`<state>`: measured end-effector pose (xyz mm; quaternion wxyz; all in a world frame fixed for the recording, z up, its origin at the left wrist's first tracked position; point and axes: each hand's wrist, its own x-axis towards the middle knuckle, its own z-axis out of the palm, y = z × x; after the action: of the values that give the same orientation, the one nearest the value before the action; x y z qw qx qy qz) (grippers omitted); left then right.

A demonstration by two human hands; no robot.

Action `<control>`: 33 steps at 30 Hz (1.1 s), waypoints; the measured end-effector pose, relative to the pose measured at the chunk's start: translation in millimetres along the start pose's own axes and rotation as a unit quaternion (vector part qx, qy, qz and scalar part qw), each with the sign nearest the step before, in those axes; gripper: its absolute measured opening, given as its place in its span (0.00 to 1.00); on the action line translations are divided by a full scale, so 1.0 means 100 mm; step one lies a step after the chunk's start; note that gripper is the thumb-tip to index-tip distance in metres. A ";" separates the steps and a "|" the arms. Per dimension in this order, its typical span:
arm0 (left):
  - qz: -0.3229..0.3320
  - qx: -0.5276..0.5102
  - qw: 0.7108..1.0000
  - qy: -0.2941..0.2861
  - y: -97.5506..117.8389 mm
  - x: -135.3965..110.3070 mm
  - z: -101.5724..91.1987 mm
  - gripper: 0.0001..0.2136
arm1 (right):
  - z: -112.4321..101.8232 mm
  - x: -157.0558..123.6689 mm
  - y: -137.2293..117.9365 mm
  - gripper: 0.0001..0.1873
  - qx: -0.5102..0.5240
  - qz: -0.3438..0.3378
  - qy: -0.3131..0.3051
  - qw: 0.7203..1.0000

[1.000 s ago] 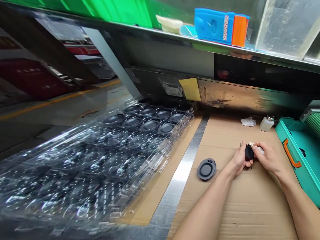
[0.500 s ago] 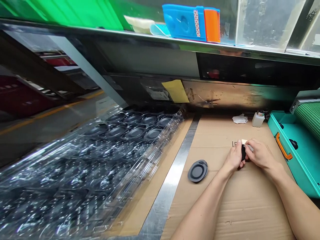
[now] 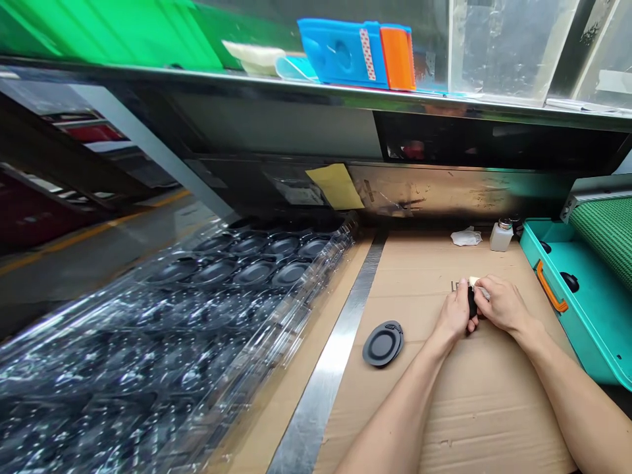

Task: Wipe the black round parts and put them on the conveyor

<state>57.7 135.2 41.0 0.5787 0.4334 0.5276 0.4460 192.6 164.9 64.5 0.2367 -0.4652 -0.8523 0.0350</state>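
Over the cardboard (image 3: pixel 494 408) — left hand (image 3: pixel 453 315) and right hand (image 3: pixel 503 304) around a black piece (image 3: pixel 473 304)

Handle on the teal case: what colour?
The handle is orange; shows best in the head view.

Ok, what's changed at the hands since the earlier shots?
The left hand has turned the black part edge-on, and the right hand holds a pale wipe at its top. The dark oval piece on the cardboard stayed where it was; the view only shifted.
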 end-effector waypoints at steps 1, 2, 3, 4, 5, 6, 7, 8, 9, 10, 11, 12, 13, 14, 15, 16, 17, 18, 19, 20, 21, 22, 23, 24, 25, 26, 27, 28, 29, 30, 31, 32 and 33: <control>-0.002 -0.003 1.000 0.001 0.00 0.00 0.00 0.37 | 0.01 0.00 0.00 0.10 0.001 0.001 0.001 1.000; -0.004 -0.005 1.000 0.002 0.00 0.00 0.00 0.37 | 0.02 0.00 0.00 0.10 0.007 0.000 0.006 1.000; -0.006 -0.008 1.000 0.003 0.00 0.00 0.00 0.37 | 0.03 0.00 0.00 0.10 0.016 -0.003 0.015 1.000; -0.008 -0.011 1.000 0.003 0.00 0.00 0.00 0.37 | 0.04 0.01 -0.01 0.11 0.028 -0.006 0.027 0.999; -0.010 -0.015 1.000 0.002 0.00 0.01 0.00 0.37 | 0.05 0.01 -0.01 0.11 0.040 -0.010 0.038 0.998; -0.011 -0.019 1.000 0.002 0.00 0.01 0.00 0.37 | 0.06 0.01 0.00 0.11 0.048 -0.013 0.046 0.998; -0.011 -0.025 1.000 0.001 -0.01 0.01 0.00 0.37 | 0.07 0.01 0.00 0.11 0.053 -0.016 0.049 0.997; -0.011 -0.030 0.999 0.000 -0.01 0.01 0.00 0.36 | 0.07 0.01 0.01 0.11 0.053 -0.018 0.047 0.997; -0.010 -0.036 0.999 -0.001 -0.02 0.02 -0.01 0.36 | 0.08 0.01 0.02 0.10 0.049 -0.019 0.042 0.998; -0.010 -0.041 0.999 -0.002 -0.02 0.02 -0.01 0.36 | 0.08 0.00 0.02 0.10 0.043 -0.018 0.035 0.998; -0.010 -0.046 0.999 -0.004 -0.03 0.02 -0.01 0.36 | 0.08 0.00 0.03 0.10 0.038 -0.017 0.029 0.999; -0.009 -0.048 0.999 -0.006 -0.04 0.03 -0.01 0.36 | 0.08 0.01 0.03 0.10 0.036 -0.017 0.026 0.999; -0.006 -0.046 0.999 -0.004 -0.04 0.03 -0.01 0.36 | 0.09 0.01 0.03 0.11 0.038 -0.017 0.029 0.999; -0.003 -0.041 0.999 -0.001 -0.04 0.03 -0.01 0.36 | 0.10 0.01 0.02 0.11 0.044 -0.018 0.036 0.998; 0.001 -0.035 0.999 0.003 -0.04 0.03 -0.01 0.36 | 0.11 0.02 0.01 0.11 0.050 -0.019 0.044 0.998; 0.005 -0.029 1.000 0.008 -0.04 0.03 0.00 0.36 | 0.12 0.03 0.01 0.11 0.057 -0.020 0.052 0.997; 0.008 -0.024 1.000 0.013 -0.04 0.03 0.00 0.36 | 0.13 0.03 0.00 0.11 0.060 -0.020 0.056 0.996; 0.009 -0.021 1.000 0.016 -0.04 0.02 0.00 0.36 | 0.14 0.03 -0.01 0.11 0.058 -0.018 0.056 0.997; 0.008 -0.018 1.000 0.017 -0.04 0.02 0.00 0.36 | 0.14 0.03 -0.02 0.12 0.051 -0.016 0.053 0.997; 0.006 -0.016 1.000 0.017 -0.04 0.01 0.00 0.36 | 0.14 0.02 -0.03 0.12 0.041 -0.014 0.047 0.998; 0.004 -0.014 1.000 0.017 -0.04 0.01 0.01 0.36 | 0.13 0.02 -0.04 0.12 0.027 -0.010 0.039 0.999; 0.003 -0.013 1.000 0.017 -0.05 0.01 0.01 0.36 | 0.12 0.01 -0.04 0.12 0.012 -0.003 0.030 0.999; 0.001 -0.020 1.000 0.015 -0.05 0.01 0.01 0.36 | 0.11 0.00 -0.04 0.12 -0.003 0.006 0.019 1.000; -0.002 -0.033 0.999 0.013 -0.06 0.02 0.01 0.36 | 0.09 -0.01 -0.04 0.11 -0.016 0.015 0.006 1.000; -0.006 -0.057 0.998 0.012 -0.05 0.02 0.01 0.35 | 0.08 -0.01 -0.03 0.11 -0.023 0.024 -0.007 0.999; -0.013 -0.091 0.996 0.012 -0.05 0.03 0.00 0.34 | 0.06 -0.02 -0.01 0.11 -0.022 0.031 -0.015 0.999; -0.024 -0.136 0.990 0.012 -0.03 0.03 -0.02 0.32 | 0.06 -0.02 0.00 0.11 -0.013 0.035 -0.015 0.999; -0.041 -0.189 0.981 0.009 -0.01 0.04 -0.04 0.30 | 0.05 -0.02 0.03 0.11 0.002 0.040 -0.005 0.999; -0.065 -0.244 0.968 0.002 0.02 0.04 -0.07 0.28 | 0.06 -0.02 0.05 0.12 0.021 0.045 0.013 0.999; -0.094 -0.298 0.950 -0.007 0.06 0.05 -0.12 0.27 | 0.07 -0.02 0.09 0.12 0.038 0.052 0.036 0.997; -0.124 -0.349 0.929 -0.019 0.10 0.05 -0.17 0.27 | 0.08 -0.02 0.12 0.13 0.051 0.059 0.058 0.995; -0.153 -0.394 0.905 -0.035 0.14 0.05 -0.22 0.27 | 0.10 -0.02 0.15 0.14 0.060 0.066 0.076 0.993; -0.177 -0.433 0.883 -0.050 0.17 0.05 -0.27 0.27 | 0.12 -0.02 0.19 0.14 0.066 0.073 0.088 0.991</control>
<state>29.6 145.1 54.5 0.8033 0.0611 0.3207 0.4981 203.0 175.7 47.3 0.3379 -0.5107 -0.7877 0.0668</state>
